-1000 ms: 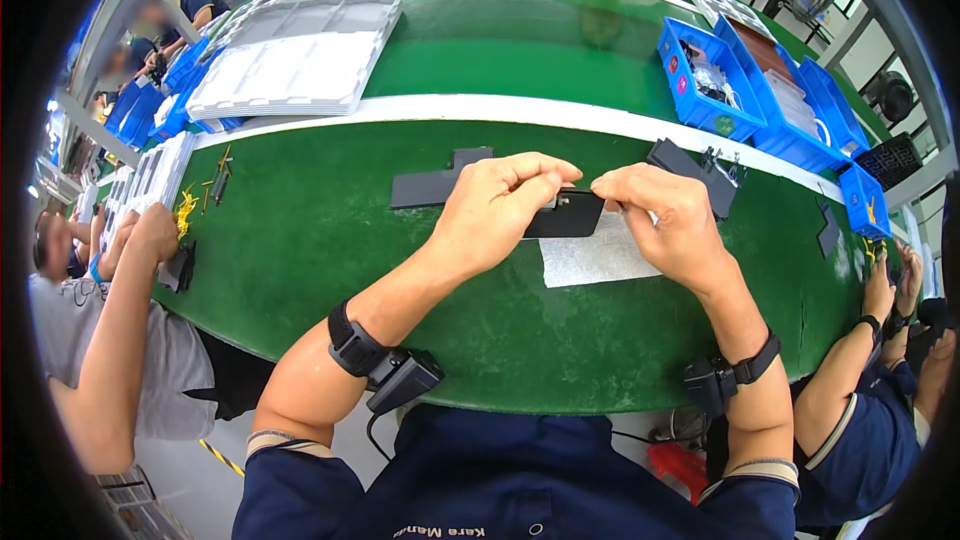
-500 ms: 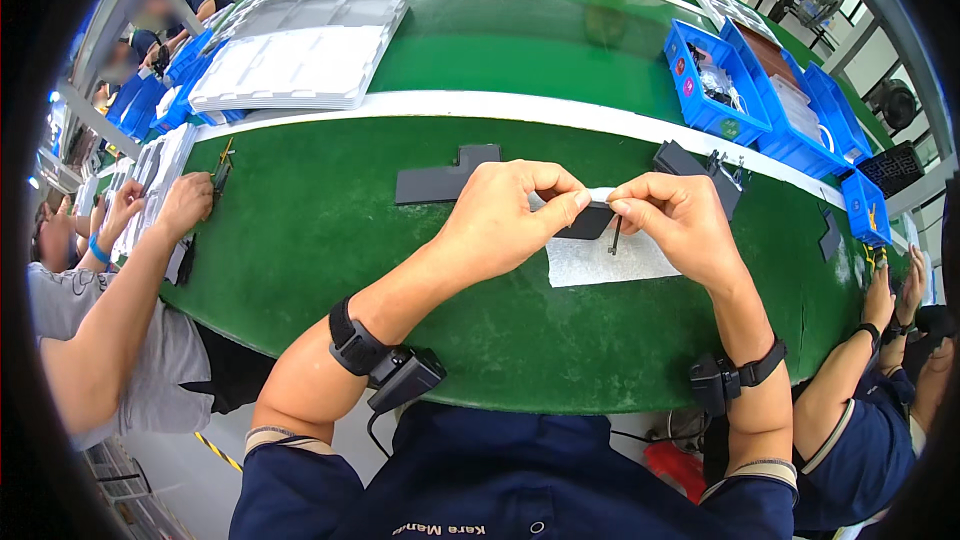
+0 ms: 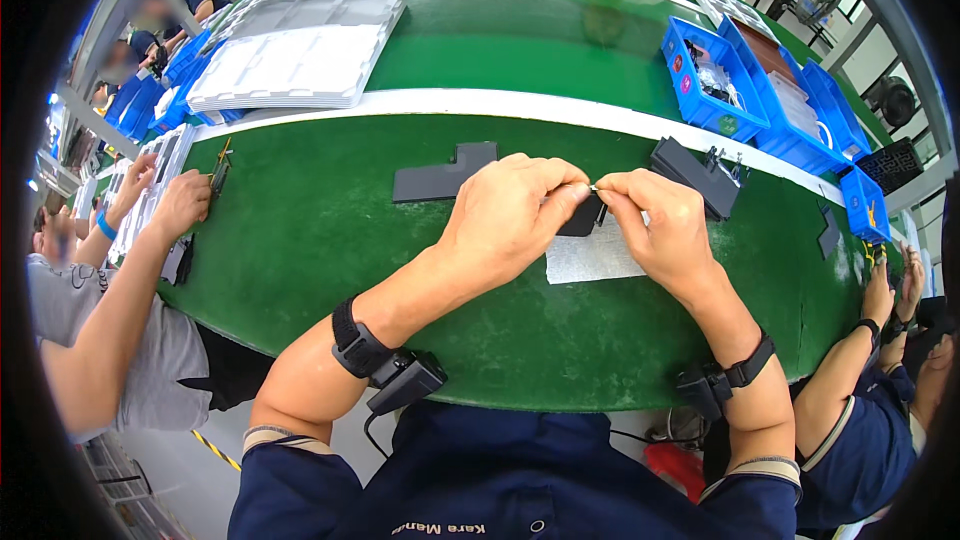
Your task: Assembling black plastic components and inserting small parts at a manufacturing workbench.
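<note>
My left hand (image 3: 512, 205) and my right hand (image 3: 655, 225) meet above the bench, each in a thumb-and-finger pinch. A tiny pale bit shows between their fingertips, too small to name. Just below, partly hidden by my left hand, is a black flat part (image 3: 577, 224); I cannot tell whether it is held or lying down. A thin black strip (image 3: 602, 214) runs beside my right fingers. Under them lies a white sheet (image 3: 585, 263). To the left rests a dark L-shaped panel (image 3: 430, 184), and right of my hands several dark panels (image 3: 695, 178) are piled.
White trays (image 3: 280, 65) are stacked at the far left. Blue bins (image 3: 712, 110) with small parts stand at the far right, and a smaller blue bin (image 3: 862, 202) sits nearer. Co-workers' arms (image 3: 150, 230) reach in at the left, others (image 3: 850, 370) at the right.
My right hand has moved left, bringing both hands' fingertips together. Less of the black flat part and its thin strip shows between them.
</note>
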Available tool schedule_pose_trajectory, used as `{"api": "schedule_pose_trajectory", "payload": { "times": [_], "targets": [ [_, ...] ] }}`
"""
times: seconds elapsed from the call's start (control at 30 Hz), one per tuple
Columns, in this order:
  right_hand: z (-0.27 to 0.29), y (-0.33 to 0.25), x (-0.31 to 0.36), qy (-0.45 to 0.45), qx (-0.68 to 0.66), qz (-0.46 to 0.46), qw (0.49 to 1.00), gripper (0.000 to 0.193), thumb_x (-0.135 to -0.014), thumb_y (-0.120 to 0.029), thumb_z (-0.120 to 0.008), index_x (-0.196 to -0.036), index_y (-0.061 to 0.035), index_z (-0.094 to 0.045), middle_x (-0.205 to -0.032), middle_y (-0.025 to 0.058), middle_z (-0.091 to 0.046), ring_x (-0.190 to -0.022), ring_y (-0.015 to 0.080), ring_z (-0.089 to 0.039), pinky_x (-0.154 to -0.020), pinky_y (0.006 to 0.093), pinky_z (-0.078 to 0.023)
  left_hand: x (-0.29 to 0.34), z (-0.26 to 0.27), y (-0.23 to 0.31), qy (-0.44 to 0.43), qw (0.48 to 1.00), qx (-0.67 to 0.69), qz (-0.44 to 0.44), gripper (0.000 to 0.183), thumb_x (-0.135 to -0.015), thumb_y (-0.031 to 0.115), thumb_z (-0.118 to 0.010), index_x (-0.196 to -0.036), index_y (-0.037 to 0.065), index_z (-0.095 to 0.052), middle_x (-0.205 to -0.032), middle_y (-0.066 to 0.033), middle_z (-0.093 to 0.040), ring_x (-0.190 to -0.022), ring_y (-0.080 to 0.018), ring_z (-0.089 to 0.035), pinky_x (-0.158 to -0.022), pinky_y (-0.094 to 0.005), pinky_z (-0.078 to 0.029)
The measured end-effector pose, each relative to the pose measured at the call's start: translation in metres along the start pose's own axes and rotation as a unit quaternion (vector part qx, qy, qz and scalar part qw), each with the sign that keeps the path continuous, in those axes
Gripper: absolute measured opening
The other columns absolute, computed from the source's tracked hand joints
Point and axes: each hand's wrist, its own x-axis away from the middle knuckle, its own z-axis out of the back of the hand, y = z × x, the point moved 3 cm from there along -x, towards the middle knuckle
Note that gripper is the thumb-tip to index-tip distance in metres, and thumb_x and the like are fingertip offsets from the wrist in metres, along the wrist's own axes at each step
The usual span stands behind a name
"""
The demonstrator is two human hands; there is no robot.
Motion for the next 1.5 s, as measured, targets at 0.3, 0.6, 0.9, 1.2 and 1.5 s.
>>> {"api": "schedule_pose_trajectory", "payload": {
  "times": [0.3,0.6,0.9,1.2,1.5],
  "targets": [
    [-0.01,0.018,0.009,-0.054,-0.188,-0.258,0.946,0.012,-0.085,-0.008,-0.071,-0.092,0.0009,-0.073,-0.073,0.0094,-0.07,-0.062,0.0092,-0.063,-0.055,0.0286,-0.048,0.001,0.002,0.003,-0.024,0.991,0.098,0.088,0.019,-0.086,0.018,-0.069,-0.095,0.002,-0.07,-0.074,-0.0094,-0.069,-0.059,-0.0131,-0.059,-0.057,-0.0301,-0.048],
    [-0.016,-0.007,0.008,0.009,0.036,-0.026,0.999,0.011,-0.082,0.0,-0.068,-0.093,0.0038,-0.067,-0.076,0.0167,-0.067,-0.069,0.032,-0.066,-0.061,0.0384,-0.052,0.0,0.001,0.004,0.014,0.99,0.079,0.113,0.018,-0.083,0.02,-0.07,-0.084,0.002,-0.066,-0.07,-0.0077,-0.068,-0.057,-0.0125,-0.057,-0.055,-0.0295,-0.045],
    [-0.015,-0.009,0.006,-0.021,0.047,0.012,0.999,0.016,-0.079,0.004,-0.067,-0.095,0.0033,-0.066,-0.073,0.0139,-0.064,-0.064,0.029,-0.06,-0.057,0.038,-0.049,-0.001,0.0,0.005,0.01,0.989,0.097,0.114,0.017,-0.082,0.019,-0.07,-0.082,0.002,-0.066,-0.069,-0.0074,-0.068,-0.057,-0.0137,-0.059,-0.055,-0.0294,-0.046],
    [-0.017,-0.006,0.005,0.009,-0.035,-0.058,0.998,0.012,-0.082,-0.002,-0.068,-0.094,0.0013,-0.067,-0.073,0.0138,-0.065,-0.064,0.0268,-0.063,-0.058,0.0334,-0.05,-0.002,0.001,-0.001,-0.006,0.989,0.1,0.111,0.018,-0.082,0.019,-0.07,-0.085,0.001,-0.066,-0.074,-0.007,-0.067,-0.063,-0.0146,-0.061,-0.058,-0.0307,-0.047],
    [-0.003,0.007,0.001,-0.046,-0.074,-0.179,0.98,0.016,-0.084,-0.01,-0.069,-0.096,0.0001,-0.069,-0.071,0.0118,-0.068,-0.058,0.0172,-0.061,-0.053,0.0298,-0.045,-0.003,0.013,-0.012,-0.072,0.974,0.152,0.15,0.018,-0.084,0.014,-0.074,-0.093,0.001,-0.066,-0.086,-0.0051,-0.069,-0.082,-0.0118,-0.065,-0.075,-0.028,-0.052]
  ]
}}
